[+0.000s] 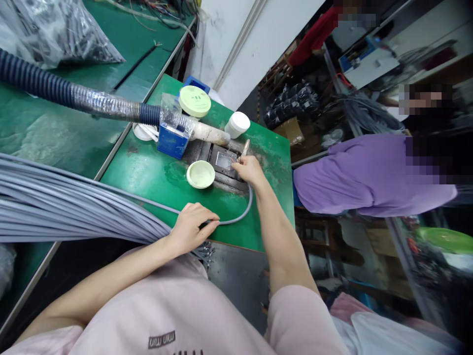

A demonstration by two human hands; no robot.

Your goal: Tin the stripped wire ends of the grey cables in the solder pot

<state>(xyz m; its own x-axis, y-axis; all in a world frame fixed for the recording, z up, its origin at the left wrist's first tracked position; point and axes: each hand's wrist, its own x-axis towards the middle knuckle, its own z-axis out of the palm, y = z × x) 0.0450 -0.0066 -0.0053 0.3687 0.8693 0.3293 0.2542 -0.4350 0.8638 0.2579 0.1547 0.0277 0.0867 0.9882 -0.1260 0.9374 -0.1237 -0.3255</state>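
A grey cable is clenched by the left hand near the metal fixture, while a wooden-handled tool is grasped by the right hand over that fixture, its tip hidden

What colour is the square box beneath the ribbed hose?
Blue, best seen in the head view, which shows the box clearly.

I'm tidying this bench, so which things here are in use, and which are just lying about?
In use:
right hand holding a wooden-handled tool over a metal fixture
left hand gripping a grey cable

Apparently lying about:
white jar
pale green lid
blue box
ribbed hose
plastic bag
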